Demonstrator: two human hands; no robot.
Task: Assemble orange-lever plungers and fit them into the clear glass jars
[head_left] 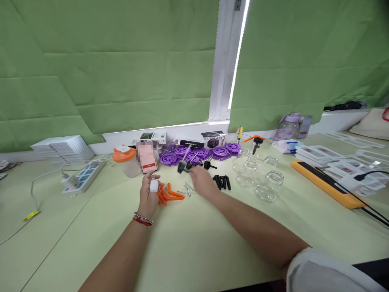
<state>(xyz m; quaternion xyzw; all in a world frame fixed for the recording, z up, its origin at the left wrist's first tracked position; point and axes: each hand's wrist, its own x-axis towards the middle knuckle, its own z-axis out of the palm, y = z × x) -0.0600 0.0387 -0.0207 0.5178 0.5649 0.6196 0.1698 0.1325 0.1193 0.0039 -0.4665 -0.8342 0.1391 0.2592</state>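
My right hand (201, 181) reaches over the middle of the table, its fingers closed on a black knob-like part with a metal rod (182, 166); motion blurs this part. Similar black parts (208, 165) lie just beyond the fingers. To the left, my left hand (148, 190) hovers near the phone with its fingers apart, a white wrap or cap (154, 185) on one of them; I cannot tell which. Orange angled pieces (172, 195) lie beside it. Between the hands are thin metal screws or pins (187, 189). Short black tubes (221, 182) rest by my right wrist.
Purple wheel-shaped parts (182, 153) line the back, with boxes behind. Clear glass-like jars (266, 190) stand right, near an orange power strip (330, 184). An orange-lidded cup (125, 161), a phone (148, 157) and a white power strip (86, 177) are left.
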